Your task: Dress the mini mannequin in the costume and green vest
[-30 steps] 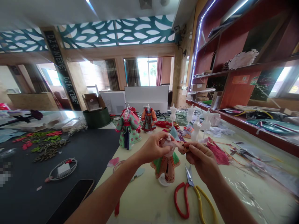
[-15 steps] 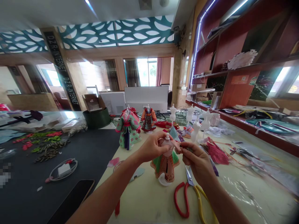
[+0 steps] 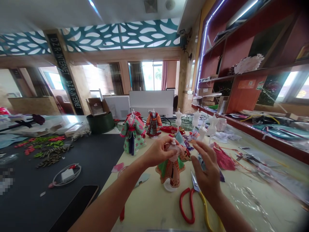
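Note:
A small dress form (image 3: 173, 154) stands upright on a round white base, wearing a tiny orange and green robe (image 3: 171, 170). My left hand (image 3: 162, 150) is closed around its upper part, thumb across the chest. A patterned sleeve (image 3: 185, 154) sticks out from the form's right side. Just right of that sleeve, my right hand (image 3: 206, 164) is open, fingers apart, with nothing seen in it. Scissors (image 3: 187, 206) with one red and one yellow handle lie below, partly under my right forearm.
Behind stand a dressed form in a green floral robe (image 3: 132, 135) and another in an orange and dark robe (image 3: 154, 124). Bare white dress forms (image 3: 196, 119) and pink-red cloth (image 3: 224, 157) lie to the right. A phone (image 3: 74, 207) and coiled white cable (image 3: 66, 175) rest at left.
My right hand has let go of the sleeve, opened and moved slightly right. The sleeve now shows its patterned outer side. My left hand keeps its hold.

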Demonstrator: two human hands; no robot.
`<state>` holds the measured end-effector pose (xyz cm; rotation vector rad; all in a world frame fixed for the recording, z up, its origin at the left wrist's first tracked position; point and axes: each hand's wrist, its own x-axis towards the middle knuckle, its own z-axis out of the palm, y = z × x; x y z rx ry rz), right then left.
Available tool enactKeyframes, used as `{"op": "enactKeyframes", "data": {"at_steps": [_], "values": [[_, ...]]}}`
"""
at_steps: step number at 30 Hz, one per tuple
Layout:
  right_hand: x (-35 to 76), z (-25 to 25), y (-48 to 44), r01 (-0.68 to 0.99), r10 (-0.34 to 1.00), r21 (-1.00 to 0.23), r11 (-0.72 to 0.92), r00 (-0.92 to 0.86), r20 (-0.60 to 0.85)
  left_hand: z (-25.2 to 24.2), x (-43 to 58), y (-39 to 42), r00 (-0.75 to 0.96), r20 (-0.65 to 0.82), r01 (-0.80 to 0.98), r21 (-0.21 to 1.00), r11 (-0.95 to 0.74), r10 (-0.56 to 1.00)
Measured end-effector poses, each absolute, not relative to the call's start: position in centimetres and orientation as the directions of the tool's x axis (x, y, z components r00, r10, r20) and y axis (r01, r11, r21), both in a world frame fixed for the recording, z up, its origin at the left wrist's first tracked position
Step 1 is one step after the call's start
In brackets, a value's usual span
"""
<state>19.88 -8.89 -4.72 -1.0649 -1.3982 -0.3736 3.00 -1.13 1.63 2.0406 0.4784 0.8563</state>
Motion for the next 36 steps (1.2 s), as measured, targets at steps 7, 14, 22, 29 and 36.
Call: {"op": "enactKeyframes", "data": {"at_steps": [7,14,22,29,36], "values": [[19.0,-3.7,-8.4,0.907,0.357,-0.036,0.419,-0.129,0.925,1.9,3.1,-1.5,0.690,0.415,0.010,0.814,-0.581,0.593],[19.2,-3.2,-8.6,0.944,0.298,0.149,0.294,-0.238,0.924,1.9,3.3,-1.2,0.680,0.447,0.014,0.785,-0.619,0.582],[20.0,-3.2,-8.9,0.900,0.322,0.094,0.426,-0.248,0.914,2.0,3.0,-1.2,0.672,0.433,0.029,0.795,-0.606,0.601],[19.3,-2.1,-8.0,0.793,0.363,-0.203,0.574,-0.024,0.931,1.8,2.7,-1.6,0.662,0.424,0.023,0.813,-0.582,0.619],[18.8,-1.4,-7.0,0.718,0.499,-0.371,0.589,0.038,0.866,1.4,1.4,-1.7,0.528,0.451,0.065,0.823,-0.564,0.720]]}}
